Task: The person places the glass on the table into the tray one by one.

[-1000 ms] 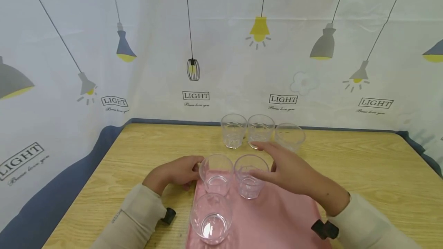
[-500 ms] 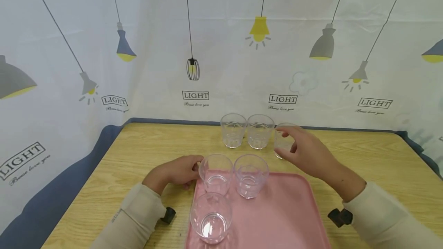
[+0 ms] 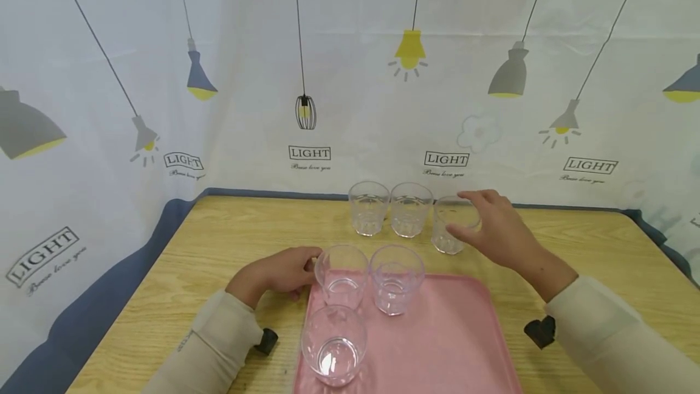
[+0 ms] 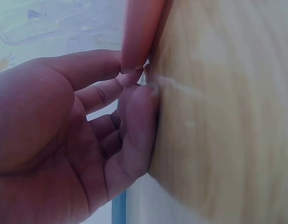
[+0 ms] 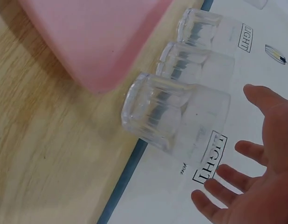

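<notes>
At the far left corner of the pink tray (image 3: 437, 333), my left hand (image 3: 281, 269) grips the edge. In the left wrist view its thumb and curled fingers (image 4: 134, 116) meet at the tray's corner. Three clear cups stand upright on the tray: a back-left cup (image 3: 343, 287), a back-right cup (image 3: 395, 297) and a front cup (image 3: 335, 345). Beyond the tray, my right hand (image 3: 500, 230) is beside the rightmost cup (image 3: 447, 239) of the back row, thumb and fingers spread. The right wrist view shows a gap between that hand (image 5: 256, 177) and the cup (image 5: 167, 116).
Two more clear cups, a left one (image 3: 369, 208) and a middle one (image 3: 411, 210), stand in the back row on the wooden table (image 3: 235, 224). Behind the table's far edge hangs a white curtain (image 3: 361, 90) printed with lamps.
My right hand has moved from above the tray's back-right cup, rightward and away, to the rightmost cup of the back row. The left hand and cups have stayed in place.
</notes>
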Action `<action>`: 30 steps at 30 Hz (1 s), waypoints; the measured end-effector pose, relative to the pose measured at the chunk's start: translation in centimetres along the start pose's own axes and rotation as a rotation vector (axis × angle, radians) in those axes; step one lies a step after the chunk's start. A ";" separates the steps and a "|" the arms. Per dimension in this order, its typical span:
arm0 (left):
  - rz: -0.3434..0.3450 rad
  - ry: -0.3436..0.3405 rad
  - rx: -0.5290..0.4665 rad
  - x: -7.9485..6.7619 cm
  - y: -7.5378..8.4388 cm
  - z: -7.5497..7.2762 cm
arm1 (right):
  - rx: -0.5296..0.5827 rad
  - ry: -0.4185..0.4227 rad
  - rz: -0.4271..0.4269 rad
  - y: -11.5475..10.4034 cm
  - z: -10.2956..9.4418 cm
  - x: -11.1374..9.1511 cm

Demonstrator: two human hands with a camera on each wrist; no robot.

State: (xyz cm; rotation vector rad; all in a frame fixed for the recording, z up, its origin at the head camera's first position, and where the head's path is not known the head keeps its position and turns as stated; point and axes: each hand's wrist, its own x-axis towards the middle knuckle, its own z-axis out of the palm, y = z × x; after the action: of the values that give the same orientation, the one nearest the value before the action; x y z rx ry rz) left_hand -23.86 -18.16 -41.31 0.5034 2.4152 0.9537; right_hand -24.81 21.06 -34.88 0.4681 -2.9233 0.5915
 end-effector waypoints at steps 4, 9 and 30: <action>-0.011 0.003 -0.007 -0.1 -0.1 0.1 | 0.043 -0.088 0.053 0.5 0.7 0.5; -0.022 0.003 -0.025 -0.1 -0.2 0.2 | 0.059 -0.143 0.084 0.9 1.4 0.9; -0.037 -0.001 -0.058 0.0 0.0 0.3 | 0.071 -0.209 0.128 2.1 2.1 1.4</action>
State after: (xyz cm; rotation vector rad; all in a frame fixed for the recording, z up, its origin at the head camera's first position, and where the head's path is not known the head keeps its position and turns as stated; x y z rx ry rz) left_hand -23.72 -18.02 -41.47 0.4373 2.3802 1.0043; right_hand -26.92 21.68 -37.36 0.3726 -3.1585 0.7040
